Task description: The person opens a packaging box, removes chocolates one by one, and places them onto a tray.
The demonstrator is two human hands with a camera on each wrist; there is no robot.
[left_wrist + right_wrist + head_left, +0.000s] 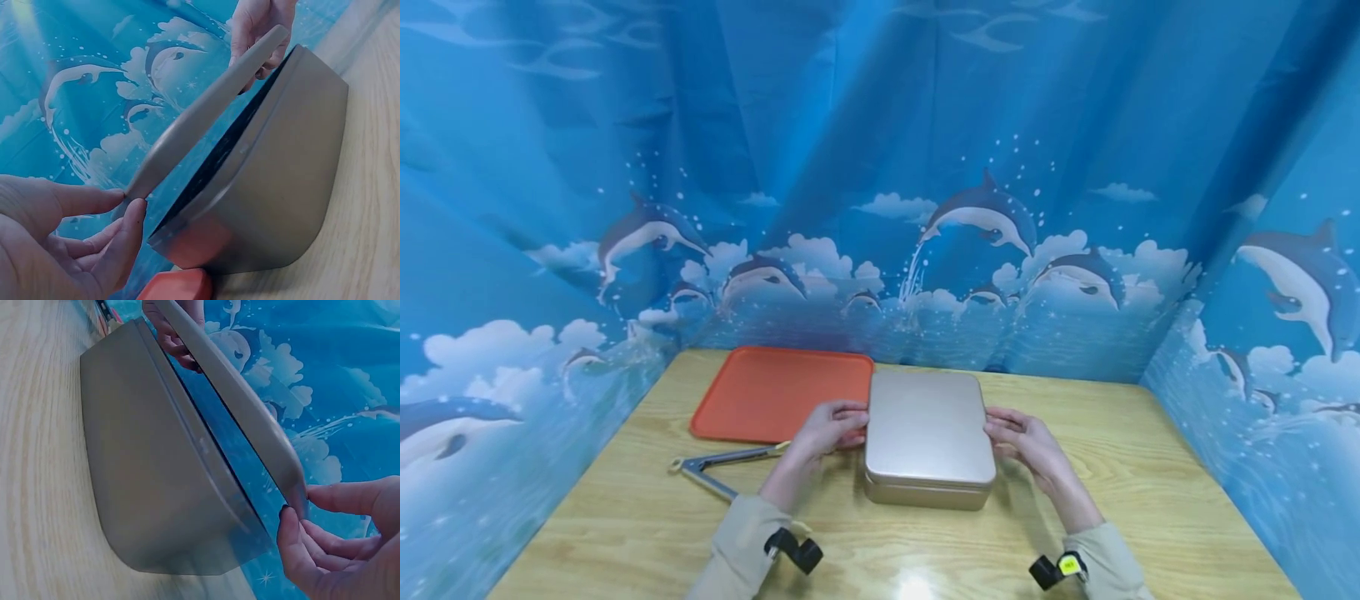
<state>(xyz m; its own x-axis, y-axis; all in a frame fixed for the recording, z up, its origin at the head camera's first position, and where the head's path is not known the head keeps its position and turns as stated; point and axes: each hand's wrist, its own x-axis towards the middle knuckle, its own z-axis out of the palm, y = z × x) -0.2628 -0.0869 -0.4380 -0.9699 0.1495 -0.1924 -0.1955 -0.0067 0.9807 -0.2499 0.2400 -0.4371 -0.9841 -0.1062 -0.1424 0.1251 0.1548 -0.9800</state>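
A rectangular metal tin (pixel 927 496) stands on the table, and its lid (pixel 928 425) is raised off it. In the left wrist view a gap shows between the lid (pixel 200 119) and the rim of the tin (pixel 284 169). My left hand (pixel 831 429) pinches the lid's left edge between thumb and fingers. On the opposite edge, my right hand (pixel 1028 442) pinches the lid (pixel 250 412) the same way, as the right wrist view shows. The inside of the tin is mostly hidden.
Left of the tin lies a red-orange tray (pixel 782 396). A pair of tongs (pixel 737 456) rests on the wooden table (pixel 1120 467), partly covered by my left forearm. Behind and at both sides hangs a blue dolphin-print curtain (pixel 865 167).
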